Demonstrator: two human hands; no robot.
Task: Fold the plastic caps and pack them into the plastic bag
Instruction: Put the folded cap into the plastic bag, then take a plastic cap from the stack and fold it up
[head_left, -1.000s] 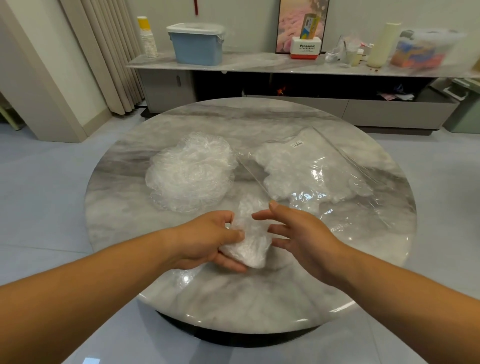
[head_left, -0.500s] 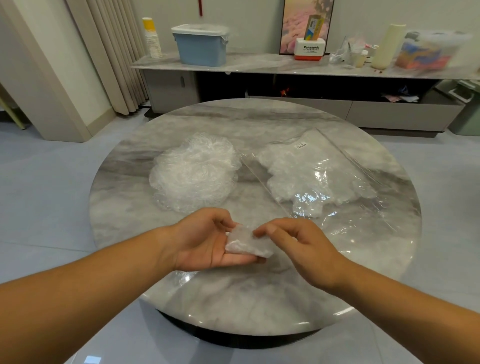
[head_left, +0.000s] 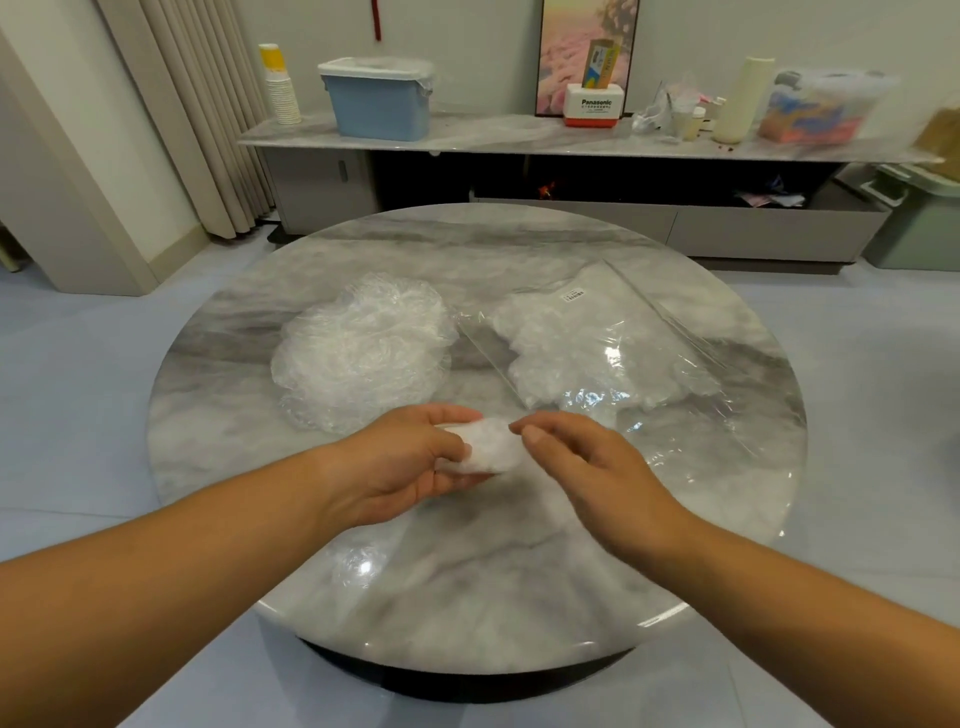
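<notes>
A small folded plastic cap (head_left: 491, 451) is held above the near middle of the round marble table (head_left: 467, 597). My left hand (head_left: 405, 462) grips it from the left. My right hand (head_left: 587, 467) pinches its right edge with thumb and forefinger. A loose pile of clear plastic caps (head_left: 363, 353) lies on the table behind my left hand. To its right lies a clear plastic bag (head_left: 623, 358) with several folded caps inside, its mouth toward the pile.
A long low cabinet (head_left: 519, 140) stands against the far wall, carrying a blue lidded bin (head_left: 379, 98), a stack of paper cups (head_left: 280, 88), a Panasonic box (head_left: 595, 106) and other clutter. Curtains (head_left: 197, 104) hang at the left. Grey floor surrounds the table.
The cap has gone from a wide loose sheet to a small tight wad between both hands. My hands have risen slightly and moved closer together.
</notes>
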